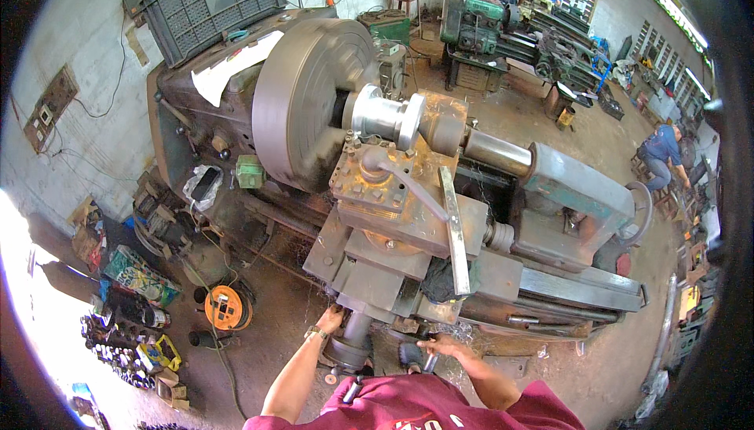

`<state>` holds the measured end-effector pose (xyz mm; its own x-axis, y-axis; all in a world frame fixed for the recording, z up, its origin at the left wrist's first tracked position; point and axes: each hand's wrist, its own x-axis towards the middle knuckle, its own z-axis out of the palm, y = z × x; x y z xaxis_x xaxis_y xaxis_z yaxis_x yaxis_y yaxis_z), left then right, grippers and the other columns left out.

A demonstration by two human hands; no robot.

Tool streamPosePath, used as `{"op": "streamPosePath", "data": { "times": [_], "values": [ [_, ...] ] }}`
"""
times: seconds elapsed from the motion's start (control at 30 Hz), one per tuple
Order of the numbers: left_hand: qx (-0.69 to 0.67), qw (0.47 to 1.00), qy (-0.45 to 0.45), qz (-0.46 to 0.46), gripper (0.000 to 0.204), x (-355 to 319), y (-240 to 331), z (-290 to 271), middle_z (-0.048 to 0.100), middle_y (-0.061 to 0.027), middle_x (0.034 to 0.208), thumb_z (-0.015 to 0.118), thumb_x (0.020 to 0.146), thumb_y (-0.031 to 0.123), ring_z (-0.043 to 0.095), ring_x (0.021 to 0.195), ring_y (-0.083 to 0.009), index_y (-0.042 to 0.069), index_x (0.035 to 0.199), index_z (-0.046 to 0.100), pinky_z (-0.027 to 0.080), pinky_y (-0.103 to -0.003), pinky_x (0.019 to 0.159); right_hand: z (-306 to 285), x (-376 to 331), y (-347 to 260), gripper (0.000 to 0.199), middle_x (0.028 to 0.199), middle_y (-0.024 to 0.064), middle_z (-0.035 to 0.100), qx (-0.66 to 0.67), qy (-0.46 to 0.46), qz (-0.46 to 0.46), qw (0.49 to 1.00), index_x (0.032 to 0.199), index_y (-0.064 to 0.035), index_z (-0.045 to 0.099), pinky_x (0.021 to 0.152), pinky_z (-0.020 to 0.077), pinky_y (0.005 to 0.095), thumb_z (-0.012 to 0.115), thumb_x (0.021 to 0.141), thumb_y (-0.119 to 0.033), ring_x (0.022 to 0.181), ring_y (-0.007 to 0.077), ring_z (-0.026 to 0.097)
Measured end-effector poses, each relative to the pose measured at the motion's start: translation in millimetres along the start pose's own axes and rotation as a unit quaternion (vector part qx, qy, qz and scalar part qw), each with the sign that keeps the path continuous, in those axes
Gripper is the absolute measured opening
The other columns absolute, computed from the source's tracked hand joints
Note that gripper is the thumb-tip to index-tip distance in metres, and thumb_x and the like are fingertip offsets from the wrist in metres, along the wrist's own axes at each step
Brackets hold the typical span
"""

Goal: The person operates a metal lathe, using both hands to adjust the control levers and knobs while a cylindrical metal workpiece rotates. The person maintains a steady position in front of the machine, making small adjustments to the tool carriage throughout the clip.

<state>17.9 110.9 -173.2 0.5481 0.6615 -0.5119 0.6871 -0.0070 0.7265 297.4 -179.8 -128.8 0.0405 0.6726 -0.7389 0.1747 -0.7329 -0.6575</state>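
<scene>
A large metal lathe stands before me. Its big round chuck looks smeared, as if spinning, and a shiny cylindrical workpiece with a flange sticks out from its centre. The tool post, topped by a clamp lever, sits close in front of the workpiece. My left hand is at the left side of the carriage, beside the cross-slide's round handwheel hub; its fingers are mostly hidden. My right hand is closed over the top of a short shiny handle below the carriage.
A flat steel bar lies across the carriage. The tailstock stands to the right. On the floor at left are an orange cable reel and several bottles. Other lathes and people are farther back.
</scene>
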Motion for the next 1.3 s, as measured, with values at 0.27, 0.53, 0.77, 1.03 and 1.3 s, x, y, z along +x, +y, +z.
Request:
{"op": "streamPosePath", "data": {
  "times": [0.27, 0.53, 0.77, 1.03, 1.3],
  "values": [
    [0.119, 0.992, -0.038, 0.018, 0.041, 7.9, -10.2, 14.1, 0.069, -0.0216, 0.106, 0.051, 0.095, 0.028, 0.068, 0.088, -0.0281, 0.001, 0.125, 0.061, 0.052, -0.038, 0.076, 9.1, -7.9, -12.5, 0.061, 0.065, 0.0056, 0.063, -0.049, 0.097, 0.018, 0.994, 0.079, -0.0091, 0.070, 0.066, 0.0474, 0.0370, 0.067, 0.079, -0.070, 0.067, 0.0200, 0.061],
    [0.157, 0.985, -0.064, 0.015, 0.040, 22.0, -30.9, 20.9, 0.069, -0.0217, 0.106, 0.051, 0.094, 0.027, 0.068, 0.089, -0.0283, 0.002, 0.124, 0.061, 0.052, -0.038, 0.076, 7.5, -15.1, -28.2, 0.075, 0.093, 0.0130, 0.064, -0.062, 0.102, 0.019, 0.993, 0.113, -0.0093, 0.068, 0.085, 0.0483, 0.0426, 0.068, 0.075, -0.073, 0.093, 0.0317, 0.064],
    [0.174, 0.982, -0.076, 0.022, 0.039, 30.0, -43.7, 24.3, 0.069, -0.0218, 0.105, 0.052, 0.094, 0.026, 0.068, 0.089, -0.0284, 0.002, 0.123, 0.062, 0.052, -0.038, 0.075, 8.6, -18.3, -34.8, 0.081, 0.123, 0.0212, 0.066, -0.063, 0.111, -0.005, 0.992, 0.126, -0.0102, 0.066, 0.097, 0.0482, 0.0433, 0.069, 0.074, -0.072, 0.115, 0.0375, 0.062],
    [0.194, 0.977, -0.085, 0.031, 0.038, 39.0, -60.7, 27.7, 0.069, -0.0218, 0.105, 0.053, 0.093, 0.025, 0.068, 0.089, -0.0285, 0.002, 0.122, 0.063, 0.052, -0.038, 0.075, 16.9, 12.1, 3.4, 0.083, 0.120, 0.0203, 0.068, -0.088, 0.110, 0.040, 0.989, 0.125, -0.0089, 0.066, 0.096, 0.0490, 0.0422, 0.068, 0.073, -0.073, 0.113, 0.0360, 0.063],
    [0.215, 0.971, -0.091, 0.055, 0.038, 47.7, -84.4, 32.6, 0.069, -0.0219, 0.104, 0.053, 0.092, 0.024, 0.068, 0.090, -0.0287, 0.002, 0.120, 0.064, 0.052, -0.038, 0.075, 16.1, 8.4, -0.9, 0.076, 0.126, 0.0182, 0.066, -0.094, 0.102, 0.038, 0.990, 0.129, -0.0139, 0.065, 0.099, 0.0476, 0.0419, 0.067, 0.077, -0.069, 0.117, 0.0359, 0.062]
  ]
}}
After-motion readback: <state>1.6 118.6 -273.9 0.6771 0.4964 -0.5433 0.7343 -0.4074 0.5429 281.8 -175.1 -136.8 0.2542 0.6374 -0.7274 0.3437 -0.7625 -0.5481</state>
